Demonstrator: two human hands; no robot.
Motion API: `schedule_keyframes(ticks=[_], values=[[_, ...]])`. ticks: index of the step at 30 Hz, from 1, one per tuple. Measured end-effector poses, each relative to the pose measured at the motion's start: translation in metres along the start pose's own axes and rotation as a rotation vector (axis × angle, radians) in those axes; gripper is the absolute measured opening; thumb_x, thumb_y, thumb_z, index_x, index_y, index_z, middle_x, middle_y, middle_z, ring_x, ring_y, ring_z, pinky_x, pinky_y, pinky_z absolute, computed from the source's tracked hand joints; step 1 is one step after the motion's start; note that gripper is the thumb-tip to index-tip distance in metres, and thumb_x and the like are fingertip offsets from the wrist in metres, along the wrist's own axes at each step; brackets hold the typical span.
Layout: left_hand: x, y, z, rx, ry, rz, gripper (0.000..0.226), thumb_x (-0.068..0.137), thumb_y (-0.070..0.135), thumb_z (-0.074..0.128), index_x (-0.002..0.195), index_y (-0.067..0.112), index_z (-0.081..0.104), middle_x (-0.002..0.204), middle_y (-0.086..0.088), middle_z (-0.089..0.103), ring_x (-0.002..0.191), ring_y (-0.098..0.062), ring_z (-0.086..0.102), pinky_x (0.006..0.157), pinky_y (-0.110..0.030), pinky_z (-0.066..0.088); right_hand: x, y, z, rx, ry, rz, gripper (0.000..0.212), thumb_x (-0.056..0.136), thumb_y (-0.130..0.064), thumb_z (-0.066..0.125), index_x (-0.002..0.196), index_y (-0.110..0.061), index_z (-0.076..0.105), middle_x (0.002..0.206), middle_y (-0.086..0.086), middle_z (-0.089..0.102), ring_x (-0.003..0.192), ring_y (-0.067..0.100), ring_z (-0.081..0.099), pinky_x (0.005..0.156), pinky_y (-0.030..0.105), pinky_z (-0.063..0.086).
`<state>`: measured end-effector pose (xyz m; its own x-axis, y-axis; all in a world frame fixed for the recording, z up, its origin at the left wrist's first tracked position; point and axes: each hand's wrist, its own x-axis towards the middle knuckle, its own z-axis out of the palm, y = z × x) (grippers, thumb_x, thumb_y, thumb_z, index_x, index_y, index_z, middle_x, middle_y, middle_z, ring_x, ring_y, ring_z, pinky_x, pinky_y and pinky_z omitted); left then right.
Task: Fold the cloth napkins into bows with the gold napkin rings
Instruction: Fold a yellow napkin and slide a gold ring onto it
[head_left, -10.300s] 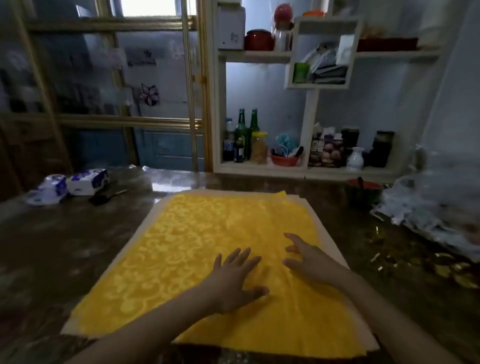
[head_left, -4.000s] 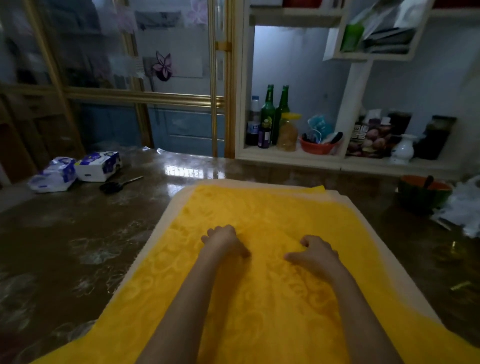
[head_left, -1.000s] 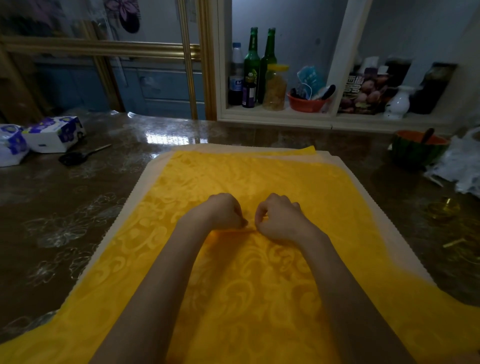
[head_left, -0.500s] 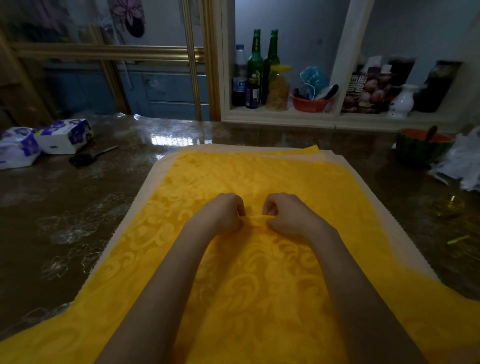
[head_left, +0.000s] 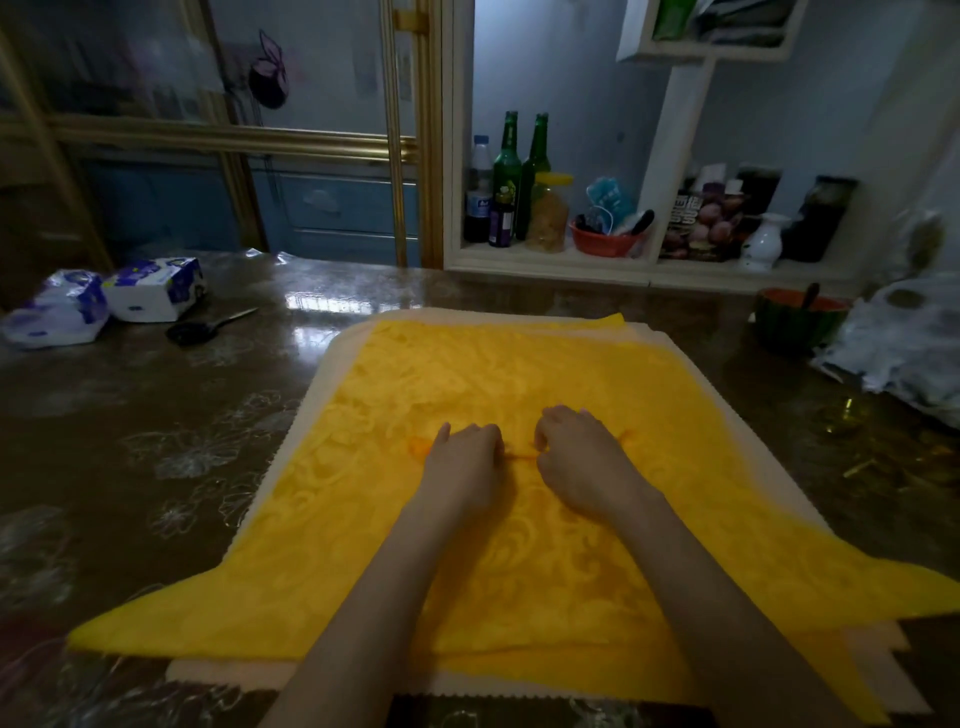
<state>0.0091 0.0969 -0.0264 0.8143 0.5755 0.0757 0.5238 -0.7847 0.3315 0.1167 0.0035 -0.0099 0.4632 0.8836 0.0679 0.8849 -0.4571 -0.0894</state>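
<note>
We see the yellow napkin (head_left: 519, 374) spread flat on cream cloths (head_left: 332, 364) at the middle of the counter (head_left: 130, 415), reaching its near edge. Our left hand (head_left: 462, 462) and right hand (head_left: 582, 457) sit close together at the napkin's centre, fingers clenched, each pinching a small raised ridge of the fabric.

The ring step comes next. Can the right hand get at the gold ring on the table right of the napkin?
Probably, once it lets go: the right hand pinches the yellow napkin, and nothing tall stands between it and the gold ring.
</note>
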Motion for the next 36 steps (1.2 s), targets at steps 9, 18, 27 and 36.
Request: schedule_keyframes(ticks=[9,18,27,36], values=[[-0.006,-0.016,0.015,-0.134,0.037,0.087,0.031,0.100,0.019,0.034,0.127,0.010,0.046,0.136,-0.009,0.047,0.137,-0.022,0.030,0.110,-0.036,0.018,-0.012,0.007,0.030,0.122,-0.109,0.143,0.052,0.102,-0.042,0.016,0.150,-0.021,0.016,0.159,0.000,0.008,0.146,0.017,0.003,0.116,0.040,-0.002],[0.002,-0.020,0.007,-0.210,0.173,0.026,0.028,0.089,0.007,0.050,0.102,0.020,0.071,0.115,-0.004,0.066,0.113,-0.027,0.055,0.094,-0.035,0.041,-0.017,0.018,0.023,0.123,0.223,0.183,0.028,0.097,-0.030,0.046,0.120,-0.023,0.060,0.124,-0.003,0.058,0.125,0.015,0.043,0.114,0.041,0.006],[-0.008,-0.007,-0.004,-0.007,0.151,-0.019,0.030,0.087,0.008,0.049,0.114,0.020,0.057,0.120,-0.004,0.050,0.121,-0.026,0.038,0.099,-0.039,0.026,-0.027,0.017,0.025,0.087,0.408,0.107,0.021,0.082,-0.005,0.057,0.097,-0.018,0.063,0.106,0.001,0.057,0.107,0.019,0.050,0.094,0.031,0.025],[-0.028,0.005,-0.006,0.029,0.054,0.015,0.026,0.094,0.024,0.043,0.106,0.009,0.061,0.121,-0.008,0.052,0.121,-0.024,0.044,0.111,-0.038,0.019,-0.037,0.005,0.005,0.006,0.215,0.106,0.023,0.093,-0.008,0.039,0.107,-0.012,0.057,0.116,0.004,0.056,0.106,0.020,0.051,0.088,0.026,0.034]])
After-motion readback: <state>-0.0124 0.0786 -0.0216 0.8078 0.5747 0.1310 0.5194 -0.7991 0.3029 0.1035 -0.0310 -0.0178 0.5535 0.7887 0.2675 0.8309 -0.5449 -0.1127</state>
